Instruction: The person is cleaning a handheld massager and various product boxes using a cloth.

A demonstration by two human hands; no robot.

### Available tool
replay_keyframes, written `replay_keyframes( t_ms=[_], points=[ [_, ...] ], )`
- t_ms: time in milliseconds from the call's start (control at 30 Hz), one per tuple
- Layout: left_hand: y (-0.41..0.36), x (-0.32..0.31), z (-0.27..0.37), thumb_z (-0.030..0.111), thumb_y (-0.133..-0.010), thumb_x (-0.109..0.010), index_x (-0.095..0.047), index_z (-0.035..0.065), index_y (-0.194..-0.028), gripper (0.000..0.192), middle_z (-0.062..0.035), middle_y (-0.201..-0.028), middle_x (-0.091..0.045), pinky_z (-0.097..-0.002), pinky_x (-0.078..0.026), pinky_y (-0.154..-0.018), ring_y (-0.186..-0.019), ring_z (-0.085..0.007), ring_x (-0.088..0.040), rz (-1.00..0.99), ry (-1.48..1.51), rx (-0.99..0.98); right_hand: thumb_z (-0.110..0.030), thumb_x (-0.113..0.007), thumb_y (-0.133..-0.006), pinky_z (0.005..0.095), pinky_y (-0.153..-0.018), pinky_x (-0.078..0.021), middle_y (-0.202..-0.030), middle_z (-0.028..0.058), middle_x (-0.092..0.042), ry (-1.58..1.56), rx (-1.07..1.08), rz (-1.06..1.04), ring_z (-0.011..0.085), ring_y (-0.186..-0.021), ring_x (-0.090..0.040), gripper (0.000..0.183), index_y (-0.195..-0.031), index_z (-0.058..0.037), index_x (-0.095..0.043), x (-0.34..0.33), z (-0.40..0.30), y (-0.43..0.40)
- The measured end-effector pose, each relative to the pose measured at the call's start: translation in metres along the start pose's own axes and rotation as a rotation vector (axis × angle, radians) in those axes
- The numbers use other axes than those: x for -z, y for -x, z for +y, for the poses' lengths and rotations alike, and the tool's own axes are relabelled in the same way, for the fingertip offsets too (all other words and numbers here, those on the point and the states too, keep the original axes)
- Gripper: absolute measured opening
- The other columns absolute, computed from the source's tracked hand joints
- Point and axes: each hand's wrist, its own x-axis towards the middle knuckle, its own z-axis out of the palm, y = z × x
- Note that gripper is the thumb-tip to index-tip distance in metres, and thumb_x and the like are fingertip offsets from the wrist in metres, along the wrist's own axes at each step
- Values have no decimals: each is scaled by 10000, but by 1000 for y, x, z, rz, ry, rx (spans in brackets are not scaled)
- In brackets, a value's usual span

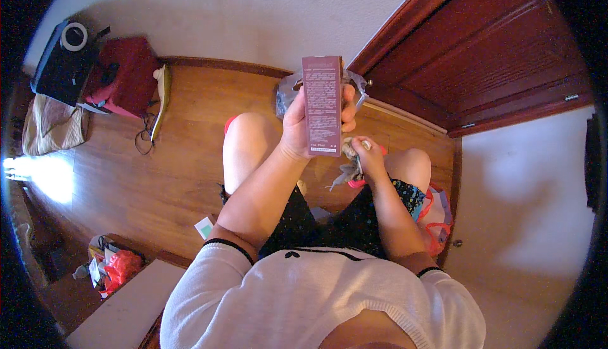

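My left hand [297, 125] grips a tall maroon carton [323, 106] from behind, thumb on one side and fingertips around the other. Its broad face, covered in small print, is turned up towards me. Lower and to the right, my right hand [370, 159] is closed around a crumpled grey and beige cloth [350, 163], part of which hangs down on its left. Beyond the carton a translucent plastic bag [287, 97] sits on the floor, partly hidden by the carton and my left hand.
A dark red wooden door [456, 54] stands at upper right. By the wall at left are a black bag [59, 68] topped with a white ring, a dark red box [126, 76] and a shoe [163, 102]. A red-handled bag [439, 211] lies beside my right knee.
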Motion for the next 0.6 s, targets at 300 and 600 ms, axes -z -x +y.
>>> replay_keyframes(
  t_ms=[300, 600],
  points=[
    [-2, 3, 1, 483, -850, -415, -437, 100, -1196, 517, -100, -1048, -476, -323, -411, -660, -792, -193, -489, -25, -9, 13, -174, -578, -824, 232, -632, -439, -793, 33, -586, 62, 23, -37, 102, -691, -538, 172, -890, -16, -577, 1, 1, -2],
    [-2, 5, 0, 493, -834, -440, -426, 100, -1213, 546, -91, -1047, -477, -313, -405, -628, -766, -187, -488, -16, -54, 26, -185, -581, -825, 234, -612, -441, -790, 35, -591, 40, -29, -37, 104, -678, -545, 179, -883, -16, -578, -4, -9, 3]
  ],
)
